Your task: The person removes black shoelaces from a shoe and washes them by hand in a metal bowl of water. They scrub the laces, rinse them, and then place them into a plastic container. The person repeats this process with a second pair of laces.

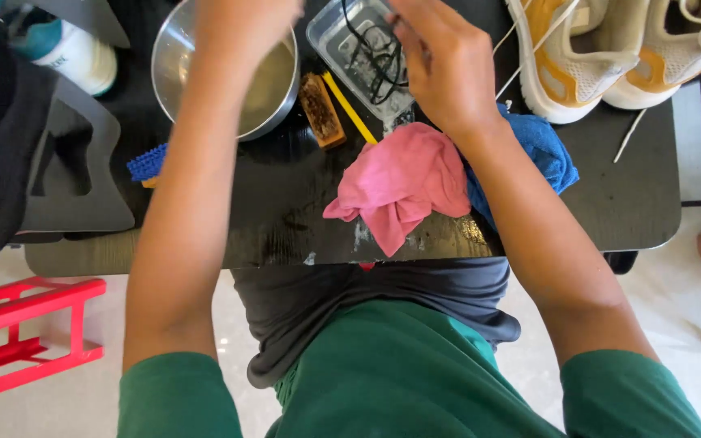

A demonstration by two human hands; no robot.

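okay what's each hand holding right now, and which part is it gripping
The right hand grips the clear plastic container by its right edge. The left hand, above the metal bowl, is mostly out of frame, so any hold cannot be told.

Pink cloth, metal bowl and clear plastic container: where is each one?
pink cloth (403, 182), head view, middle of its crumpled top
metal bowl (165, 65), head view, left inner wall
clear plastic container (350, 57), head view, transparent base
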